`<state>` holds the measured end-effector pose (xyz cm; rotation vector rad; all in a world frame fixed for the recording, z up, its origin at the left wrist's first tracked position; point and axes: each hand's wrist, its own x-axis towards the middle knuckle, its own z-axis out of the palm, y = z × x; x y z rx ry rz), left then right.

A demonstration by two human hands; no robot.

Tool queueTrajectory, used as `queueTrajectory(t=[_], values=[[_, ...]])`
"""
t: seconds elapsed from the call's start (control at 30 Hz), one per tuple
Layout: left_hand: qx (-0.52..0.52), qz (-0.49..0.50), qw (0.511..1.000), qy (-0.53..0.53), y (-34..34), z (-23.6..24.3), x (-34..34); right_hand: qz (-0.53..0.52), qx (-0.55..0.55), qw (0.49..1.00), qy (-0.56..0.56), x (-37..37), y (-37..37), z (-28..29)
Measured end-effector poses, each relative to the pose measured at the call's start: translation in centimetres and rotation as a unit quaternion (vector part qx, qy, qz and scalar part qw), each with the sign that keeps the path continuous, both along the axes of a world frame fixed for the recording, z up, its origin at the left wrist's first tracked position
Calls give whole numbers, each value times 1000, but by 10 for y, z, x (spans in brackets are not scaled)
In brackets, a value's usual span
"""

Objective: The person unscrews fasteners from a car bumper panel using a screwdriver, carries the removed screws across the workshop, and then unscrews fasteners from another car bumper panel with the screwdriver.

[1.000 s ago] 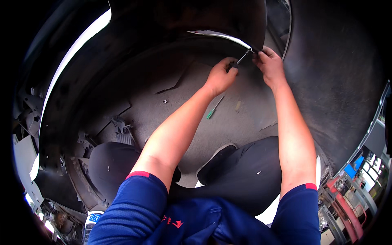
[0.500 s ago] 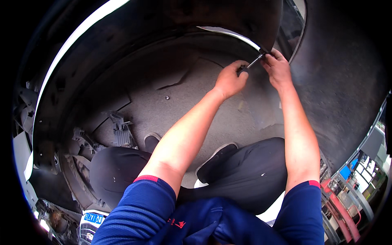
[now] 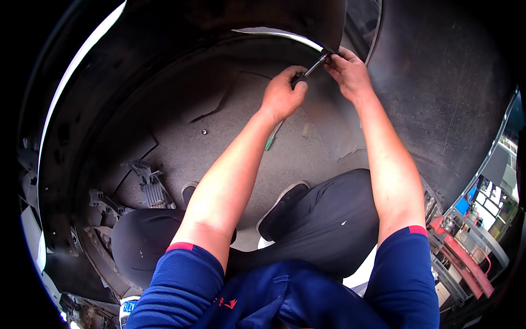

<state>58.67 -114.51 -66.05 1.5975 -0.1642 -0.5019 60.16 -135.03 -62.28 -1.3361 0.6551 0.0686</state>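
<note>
The left hand (image 3: 283, 94) is gripping a tool (image 3: 315, 66), partly hiding its handle. Whether the right hand (image 3: 350, 75) is pinching its tip, I cannot tell.

Grey floor (image 3: 186, 156), matt surface, in shade toward the upper left, lighter at centre, grey parts (image 3: 156, 191) lying at left, red frame (image 3: 463, 252) at right, blue object (image 3: 462, 206) above it, bright patches (image 3: 487, 202) alongside, source not determinable.
</note>
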Motion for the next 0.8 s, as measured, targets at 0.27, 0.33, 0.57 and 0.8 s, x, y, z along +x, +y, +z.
queueTrajectory(t=[0.27,0.33,0.57,0.8], values=[[-8,7,1000,-3,1,-3,-1,-11,9,1000,-1,1,3,0],[1,9,1000,-7,1,-2,-1,-16,16,1000,-1,1,3,2],[-14,18,1000,-7,0,-3,-2,-10,20,1000,-2,1,4,4],[8,19,1000,-9,3,-4,-1,-17,20,1000,6,0,5,5]])
